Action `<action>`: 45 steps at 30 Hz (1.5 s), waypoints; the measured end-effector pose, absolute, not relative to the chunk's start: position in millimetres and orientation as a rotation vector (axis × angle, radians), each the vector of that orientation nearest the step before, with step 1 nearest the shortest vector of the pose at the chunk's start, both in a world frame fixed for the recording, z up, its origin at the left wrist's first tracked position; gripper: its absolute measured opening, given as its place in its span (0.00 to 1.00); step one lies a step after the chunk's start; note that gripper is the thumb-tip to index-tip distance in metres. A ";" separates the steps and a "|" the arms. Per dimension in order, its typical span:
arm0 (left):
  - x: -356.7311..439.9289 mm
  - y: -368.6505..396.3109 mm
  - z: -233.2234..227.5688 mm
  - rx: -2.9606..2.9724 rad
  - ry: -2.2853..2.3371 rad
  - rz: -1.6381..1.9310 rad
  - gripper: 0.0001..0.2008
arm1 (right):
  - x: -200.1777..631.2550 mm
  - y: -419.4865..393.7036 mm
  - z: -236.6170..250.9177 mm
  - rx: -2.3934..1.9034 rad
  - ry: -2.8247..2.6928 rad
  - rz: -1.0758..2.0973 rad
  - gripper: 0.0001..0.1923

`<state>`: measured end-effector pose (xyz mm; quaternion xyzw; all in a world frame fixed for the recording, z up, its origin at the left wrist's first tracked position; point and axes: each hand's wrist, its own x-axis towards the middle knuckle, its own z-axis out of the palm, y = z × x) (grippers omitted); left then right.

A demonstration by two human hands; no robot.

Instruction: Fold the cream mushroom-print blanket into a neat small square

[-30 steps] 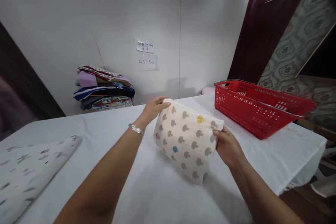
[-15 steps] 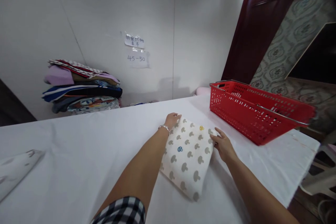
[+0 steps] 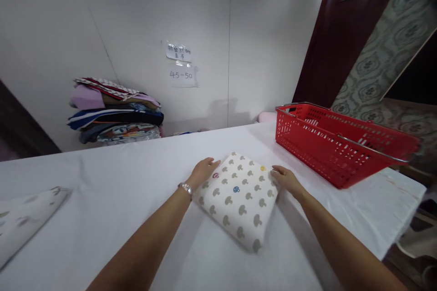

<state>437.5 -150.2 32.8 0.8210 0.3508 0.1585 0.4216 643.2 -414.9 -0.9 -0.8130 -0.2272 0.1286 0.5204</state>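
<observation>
A folded white cloth [image 3: 239, 202] printed with grey mushrooms, and a few coloured ones, lies on the white-covered table in front of me. Along its left edge rests my left hand [image 3: 202, 173], fingers stretched out and a bracelet on the wrist. My right hand [image 3: 287, 181] is at the upper right corner of the cloth, its fingers extended over the edge and its thumb side partly hidden. Neither hand visibly pinches the fabric.
To the right stands a red perforated basket [image 3: 336, 150] with metal handles. A stack of folded fabrics [image 3: 118, 111] sits beyond the table's far edge at left. Another patterned white cloth [image 3: 30, 213] lies at the left. Paper signs [image 3: 180, 75] hang on the wall.
My left hand has slid left and nearer from the cloth's far left corner, uncovering a red mushroom. The right hand has shifted only slightly at its edge. The view has turned a little.
</observation>
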 end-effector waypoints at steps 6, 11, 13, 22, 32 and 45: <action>377.6 -190.9 1.1 2.051 1.075 0.456 0.28 | 649.7 -409.2 10.2 -2.165 -0.632 0.438 0.21; 380.2 -173.7 3.8 2.088 1.015 0.551 0.10 | 618.9 -413.8 9.8 -2.273 -0.706 0.446 0.14; 378.0 -150.1 15.5 2.092 1.038 0.550 0.07 | 587.6 -418.8 5.9 -2.298 -0.762 0.454 0.13; 320.1 -148.3 46.2 2.273 1.057 0.605 0.22 | 485.3 -450.6 5.8 -2.233 -1.105 0.485 0.25; 300.0 -253.9 6.9 2.845 0.846 0.280 0.33 | 426.8 -374.1 44.8 -1.873 -1.709 -0.092 0.29; 292.2 -236.2 21.9 2.430 0.977 0.396 0.29 | 548.9 -337.7 36.2 -2.409 -1.027 0.138 0.14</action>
